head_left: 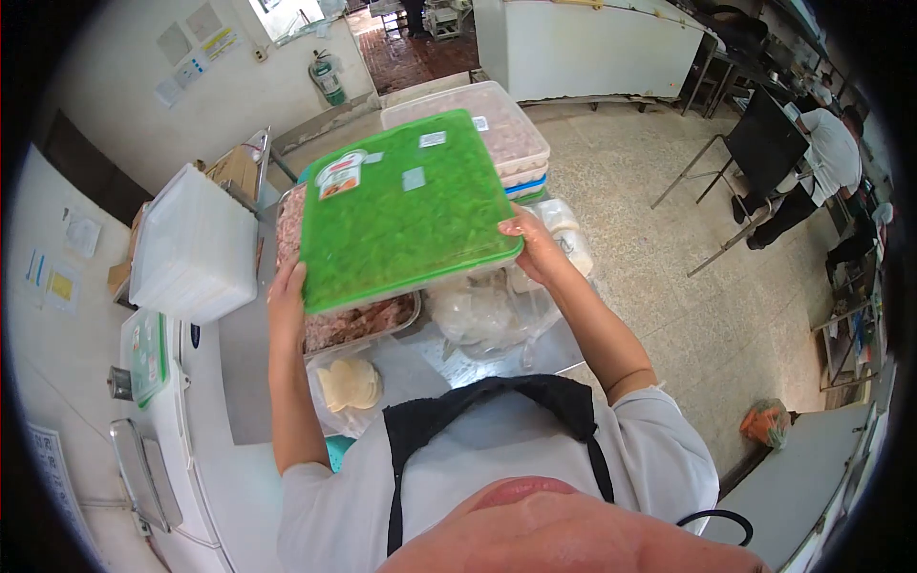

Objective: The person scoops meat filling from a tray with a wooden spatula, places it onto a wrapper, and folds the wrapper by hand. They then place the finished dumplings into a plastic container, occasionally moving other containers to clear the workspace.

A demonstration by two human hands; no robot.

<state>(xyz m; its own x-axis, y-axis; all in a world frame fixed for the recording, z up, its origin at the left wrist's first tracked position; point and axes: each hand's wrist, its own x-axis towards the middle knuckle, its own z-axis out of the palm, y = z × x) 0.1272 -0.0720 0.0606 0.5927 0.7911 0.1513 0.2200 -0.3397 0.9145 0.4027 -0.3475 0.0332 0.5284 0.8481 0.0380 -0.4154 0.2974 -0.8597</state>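
Pale rounds lie on your near side of the green-lidded box. Your left hand clasps the box's left edge, your right hand its right edge. You hold it over a meat tray. Container stack beyond the box; fire extinguisher farther off.

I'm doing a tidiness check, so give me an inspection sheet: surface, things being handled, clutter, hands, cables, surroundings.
Surface: grey worktop, partly covered.
Things being handled: green-lidded container, tilted, partly hiding a tray of meat; whether they touch is unclear.
Clutter: clear plastic bags, pale flat stack, white containers to the left.
Hands: left hand and right hand, both bare, grip opposite sides of the green-lidded container.
Cables: black loop beside the right shoulder; cable or strap, cannot tell.
Surroundings: fire extinguisher by the wall; another person far right.
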